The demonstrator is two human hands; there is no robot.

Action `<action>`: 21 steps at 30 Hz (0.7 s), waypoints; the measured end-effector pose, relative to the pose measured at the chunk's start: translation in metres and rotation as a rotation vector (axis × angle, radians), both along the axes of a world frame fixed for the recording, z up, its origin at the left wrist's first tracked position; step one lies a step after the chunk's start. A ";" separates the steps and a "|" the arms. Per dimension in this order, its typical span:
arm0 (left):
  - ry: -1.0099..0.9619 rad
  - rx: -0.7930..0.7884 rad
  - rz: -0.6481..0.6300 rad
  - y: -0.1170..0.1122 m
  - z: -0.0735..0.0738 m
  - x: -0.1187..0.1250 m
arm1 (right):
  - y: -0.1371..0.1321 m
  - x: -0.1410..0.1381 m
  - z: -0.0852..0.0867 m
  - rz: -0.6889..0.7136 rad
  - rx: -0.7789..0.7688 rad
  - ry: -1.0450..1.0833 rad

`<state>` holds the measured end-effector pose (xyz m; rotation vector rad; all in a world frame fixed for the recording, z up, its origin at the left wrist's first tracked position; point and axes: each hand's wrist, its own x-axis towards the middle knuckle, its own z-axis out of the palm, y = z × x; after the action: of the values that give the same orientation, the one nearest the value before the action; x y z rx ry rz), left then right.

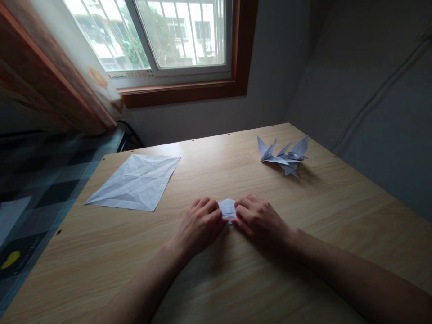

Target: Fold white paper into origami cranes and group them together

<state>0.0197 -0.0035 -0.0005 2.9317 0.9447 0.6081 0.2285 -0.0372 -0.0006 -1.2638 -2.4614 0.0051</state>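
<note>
A small folded piece of white paper lies at the middle of the table, between my two hands. My left hand is closed on its left side, fingers curled and thumb near the front edge. From the other side, my right hand grips the paper's right part with bent fingers. Both hands cover the paper's ends, so only its middle shows, with a crease running across it.
A creased, unfolded white sheet lies flat on the left of the wooden table. Folded paper figures with pointed tips stand at the back right. Beyond the left edge is a checkered cloth; a curtain hangs above it.
</note>
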 end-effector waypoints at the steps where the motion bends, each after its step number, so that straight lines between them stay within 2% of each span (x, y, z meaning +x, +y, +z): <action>1: 0.008 -0.006 0.013 0.000 -0.001 0.000 | 0.000 0.000 0.000 -0.003 -0.004 0.002; 21: 0.059 -0.055 0.077 0.000 -0.001 0.001 | 0.002 -0.001 0.000 -0.023 -0.082 0.038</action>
<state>0.0205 -0.0035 -0.0012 2.8916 1.0673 0.4916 0.2277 -0.0356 -0.0009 -1.3137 -2.4364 0.1239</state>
